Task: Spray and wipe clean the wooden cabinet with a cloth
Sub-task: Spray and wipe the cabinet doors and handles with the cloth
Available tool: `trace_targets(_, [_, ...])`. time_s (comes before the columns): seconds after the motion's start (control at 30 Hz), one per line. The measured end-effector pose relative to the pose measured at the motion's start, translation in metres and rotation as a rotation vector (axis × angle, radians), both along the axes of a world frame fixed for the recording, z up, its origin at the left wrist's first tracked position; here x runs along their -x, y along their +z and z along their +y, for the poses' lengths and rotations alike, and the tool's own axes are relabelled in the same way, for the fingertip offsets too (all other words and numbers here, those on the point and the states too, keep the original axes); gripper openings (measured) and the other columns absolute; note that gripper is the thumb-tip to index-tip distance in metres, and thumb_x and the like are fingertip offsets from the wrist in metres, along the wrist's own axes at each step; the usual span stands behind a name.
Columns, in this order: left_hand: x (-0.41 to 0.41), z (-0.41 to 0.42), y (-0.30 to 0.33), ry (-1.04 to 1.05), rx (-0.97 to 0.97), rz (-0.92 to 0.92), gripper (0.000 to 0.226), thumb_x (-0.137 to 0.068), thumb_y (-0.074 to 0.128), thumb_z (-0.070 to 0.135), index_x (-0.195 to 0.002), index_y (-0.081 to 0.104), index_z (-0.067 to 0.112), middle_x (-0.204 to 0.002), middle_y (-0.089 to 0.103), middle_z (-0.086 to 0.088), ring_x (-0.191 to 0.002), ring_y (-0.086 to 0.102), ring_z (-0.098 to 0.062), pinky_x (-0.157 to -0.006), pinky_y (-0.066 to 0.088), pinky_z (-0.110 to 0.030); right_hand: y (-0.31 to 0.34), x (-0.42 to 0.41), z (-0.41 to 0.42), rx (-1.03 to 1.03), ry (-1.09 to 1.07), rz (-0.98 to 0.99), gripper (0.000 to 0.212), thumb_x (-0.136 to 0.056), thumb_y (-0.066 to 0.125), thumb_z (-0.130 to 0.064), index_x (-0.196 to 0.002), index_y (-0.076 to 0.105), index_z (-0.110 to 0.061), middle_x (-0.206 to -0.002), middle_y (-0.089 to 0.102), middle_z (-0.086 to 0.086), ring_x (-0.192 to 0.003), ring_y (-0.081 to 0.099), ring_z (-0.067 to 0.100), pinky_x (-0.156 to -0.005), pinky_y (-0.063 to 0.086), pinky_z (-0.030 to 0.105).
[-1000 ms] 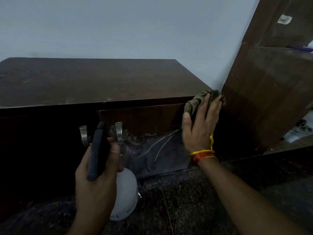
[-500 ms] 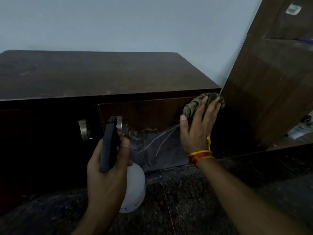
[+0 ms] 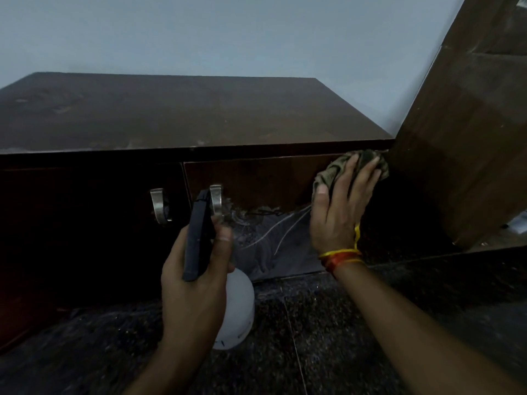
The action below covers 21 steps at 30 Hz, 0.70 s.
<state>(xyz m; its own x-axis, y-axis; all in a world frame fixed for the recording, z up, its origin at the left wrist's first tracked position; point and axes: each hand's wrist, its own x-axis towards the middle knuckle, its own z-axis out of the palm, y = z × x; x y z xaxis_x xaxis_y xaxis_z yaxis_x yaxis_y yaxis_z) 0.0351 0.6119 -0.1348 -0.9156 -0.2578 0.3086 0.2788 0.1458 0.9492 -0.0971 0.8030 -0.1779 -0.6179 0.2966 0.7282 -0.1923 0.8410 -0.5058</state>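
A low dark wooden cabinet fills the middle of the view, with two doors and two metal handles. My right hand presses a crumpled olive cloth flat against the top right corner of the right door. My left hand grips a spray bottle by its dark trigger head; the white bottle body hangs below the hand, in front of the door. The lower part of the right door looks scratched and worn.
A tall brown wooden panel stands right of the cabinet, touching its corner. The floor is dark speckled stone. A pale wall rises behind the cabinet.
The view has shifted, so the cabinet's right corner now meets the tall panel. My right hand with the cloth stays at the door's top right corner. The spray bottle has risen slightly.
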Motion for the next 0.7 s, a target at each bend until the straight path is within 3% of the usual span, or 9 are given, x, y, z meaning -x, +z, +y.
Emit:
trace_targets(0.27, [-0.001,-0.006,0.0,0.032,-0.036,0.003,0.016,-0.081,0.053,0.043,-0.095,0.056,0.05,-0.071,0.064,0.008,-0.066,0.062,-0.004,-0.06,0.044,-0.003,-0.052,-0.02,-0.003,-0.061,0.012,-0.207,0.062,-0.098,0.026,-0.038,-0.15,0.005,-0.012,-0.157,0.0,0.024,-0.144,0.002,0.045,-0.115,0.017,0.059])
trace_targets(0.43, [-0.003,-0.003,-0.005,0.048,-0.019,-0.009,0.023,-0.08,0.052,0.042,-0.103,0.055,0.041,-0.079,0.062,0.001,-0.07,0.062,0.004,-0.06,0.042,0.0,-0.008,-0.007,0.001,0.059,0.019,-0.059,0.061,-0.098,0.028,-0.035,-0.152,0.015,-0.009,-0.158,0.002,0.025,-0.146,0.0,0.042,-0.118,0.005,0.049])
trace_targets(0.53, [-0.004,-0.003,-0.006,0.045,-0.009,-0.016,0.02,-0.081,0.052,0.042,-0.101,0.056,0.039,-0.075,0.062,0.001,-0.07,0.062,0.004,-0.06,0.041,0.001,0.015,0.004,0.002,0.159,-0.019,0.043,0.061,-0.098,0.029,-0.034,-0.152,0.014,-0.01,-0.158,0.003,0.024,-0.146,0.002,0.04,-0.118,0.007,0.049])
trace_targets(0.7, [-0.003,-0.008,-0.005,0.051,-0.034,-0.019,0.024,-0.08,0.052,0.045,-0.103,0.056,0.042,-0.078,0.063,0.002,-0.071,0.063,0.002,-0.061,0.042,0.0,-0.026,-0.009,-0.006,0.203,0.02,-0.094,0.062,-0.099,0.027,-0.037,-0.152,0.007,-0.013,-0.159,-0.005,0.02,-0.147,-0.005,0.036,-0.119,0.007,0.049])
